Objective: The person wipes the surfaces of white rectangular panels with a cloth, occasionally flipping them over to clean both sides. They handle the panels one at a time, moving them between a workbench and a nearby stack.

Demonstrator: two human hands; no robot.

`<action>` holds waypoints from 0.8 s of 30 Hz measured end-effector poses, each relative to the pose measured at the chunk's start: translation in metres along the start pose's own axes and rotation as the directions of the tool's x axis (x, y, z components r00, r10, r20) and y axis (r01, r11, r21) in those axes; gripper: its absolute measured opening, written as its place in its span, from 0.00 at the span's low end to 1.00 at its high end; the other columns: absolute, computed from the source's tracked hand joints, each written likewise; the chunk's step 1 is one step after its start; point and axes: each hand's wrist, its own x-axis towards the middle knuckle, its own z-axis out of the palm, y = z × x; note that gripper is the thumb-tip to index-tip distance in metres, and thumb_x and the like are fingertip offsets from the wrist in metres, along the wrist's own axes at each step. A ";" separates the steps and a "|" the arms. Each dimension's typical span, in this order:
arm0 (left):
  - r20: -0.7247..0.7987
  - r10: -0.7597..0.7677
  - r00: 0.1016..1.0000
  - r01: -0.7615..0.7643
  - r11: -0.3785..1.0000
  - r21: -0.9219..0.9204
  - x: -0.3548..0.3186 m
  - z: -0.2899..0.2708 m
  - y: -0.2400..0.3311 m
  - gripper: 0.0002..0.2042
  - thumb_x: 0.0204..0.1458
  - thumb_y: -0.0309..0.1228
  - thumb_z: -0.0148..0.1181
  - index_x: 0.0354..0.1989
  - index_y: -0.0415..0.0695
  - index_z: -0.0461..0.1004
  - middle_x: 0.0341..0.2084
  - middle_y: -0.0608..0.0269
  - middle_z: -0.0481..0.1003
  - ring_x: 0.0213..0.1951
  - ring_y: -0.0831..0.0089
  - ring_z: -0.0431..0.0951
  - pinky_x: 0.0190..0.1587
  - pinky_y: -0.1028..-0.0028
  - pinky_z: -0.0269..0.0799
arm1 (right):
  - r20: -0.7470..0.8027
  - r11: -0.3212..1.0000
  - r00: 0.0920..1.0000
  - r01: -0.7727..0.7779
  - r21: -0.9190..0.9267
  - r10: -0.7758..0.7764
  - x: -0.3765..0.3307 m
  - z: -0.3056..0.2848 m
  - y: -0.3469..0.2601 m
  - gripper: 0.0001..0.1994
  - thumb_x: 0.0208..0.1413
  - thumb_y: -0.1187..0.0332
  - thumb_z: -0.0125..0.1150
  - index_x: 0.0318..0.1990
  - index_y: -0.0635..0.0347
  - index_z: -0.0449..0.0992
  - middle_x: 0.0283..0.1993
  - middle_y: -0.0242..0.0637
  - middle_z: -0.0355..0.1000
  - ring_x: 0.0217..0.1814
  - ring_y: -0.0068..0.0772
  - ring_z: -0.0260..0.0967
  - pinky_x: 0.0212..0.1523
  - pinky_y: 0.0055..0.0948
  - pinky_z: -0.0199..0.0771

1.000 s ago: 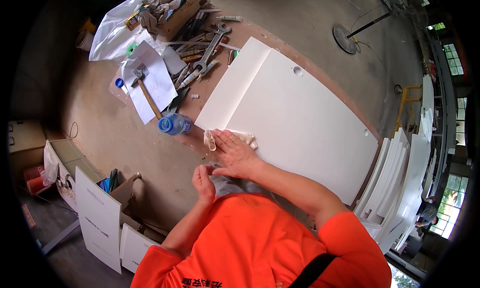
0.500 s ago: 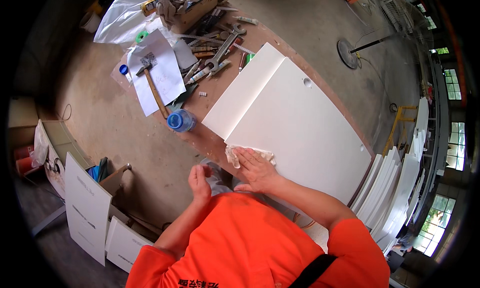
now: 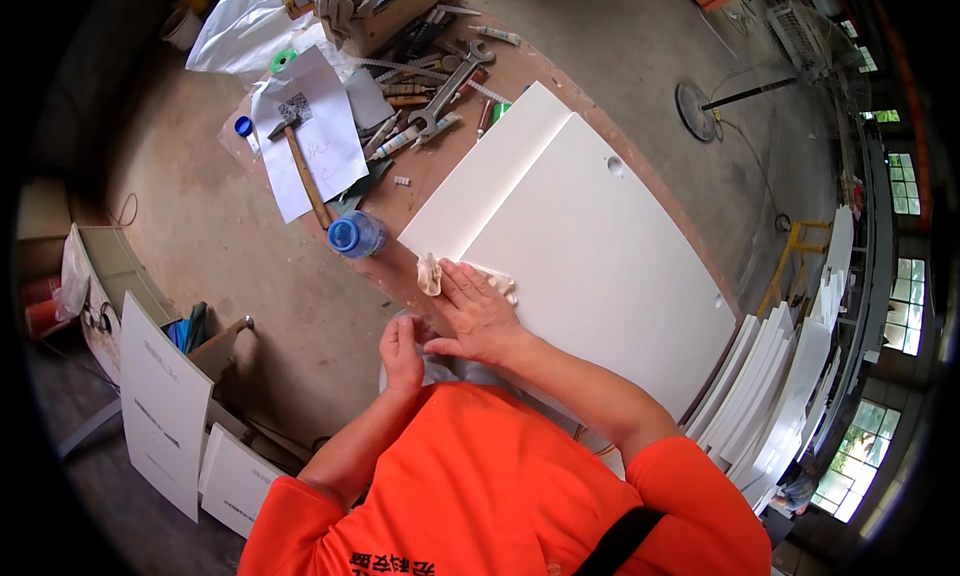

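My right hand (image 3: 482, 321) lies over a crumpled off-white cloth (image 3: 497, 282), pressing it onto the near left edge of a white panel (image 3: 600, 236). Its fingers are straight and close together, and part of the cloth bunches out past the panel's edge. A narrower white strip (image 3: 490, 171) runs along the panel's left side. My left hand (image 3: 402, 356) hovers just off the table's near edge, fingers loosely closed, with nothing visible in them. Beyond it on the table stands a clear blue bottle (image 3: 368, 236).
A hammer (image 3: 303, 176) lies on paper sheets, beside a large wrench (image 3: 450, 91) among piled tools. White boards (image 3: 750, 376) are stacked at the right, and more panels (image 3: 160, 406) lean at the lower left. A fan stand (image 3: 695, 113) is on the floor at the far right.
My right hand has slid the cloth leftward along the panel's near edge, to its left corner. My left hand stays close to the table edge, and the view has shifted slightly.
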 end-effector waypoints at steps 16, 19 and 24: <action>-0.066 -0.040 0.997 0.035 0.997 -0.066 0.001 -0.009 0.002 0.16 0.71 0.39 0.48 0.40 0.39 0.75 0.31 0.60 0.79 0.30 0.73 0.77 0.38 0.73 0.74 | 0.019 0.999 0.999 -0.032 -0.037 0.033 -0.077 0.003 -0.006 0.46 0.59 0.30 0.49 0.70 0.62 0.66 0.77 0.54 0.55 0.83 0.48 0.44 0.81 0.47 0.38; -0.070 -0.050 0.996 0.047 0.998 -0.049 0.002 -0.002 0.003 0.16 0.71 0.39 0.47 0.40 0.39 0.75 0.31 0.60 0.79 0.30 0.73 0.78 0.37 0.73 0.74 | -0.003 1.000 1.000 -0.010 0.011 0.010 -0.036 0.003 0.001 0.47 0.59 0.30 0.50 0.69 0.67 0.66 0.76 0.54 0.56 0.83 0.49 0.45 0.81 0.48 0.38; -0.049 -0.012 0.999 0.008 0.996 -0.092 0.007 0.000 0.003 0.15 0.71 0.38 0.49 0.42 0.39 0.75 0.31 0.61 0.79 0.31 0.74 0.78 0.39 0.74 0.75 | -0.062 0.999 0.997 -0.045 -0.004 0.044 -0.017 0.006 -0.006 0.48 0.56 0.30 0.53 0.69 0.66 0.64 0.73 0.56 0.60 0.81 0.52 0.48 0.80 0.49 0.40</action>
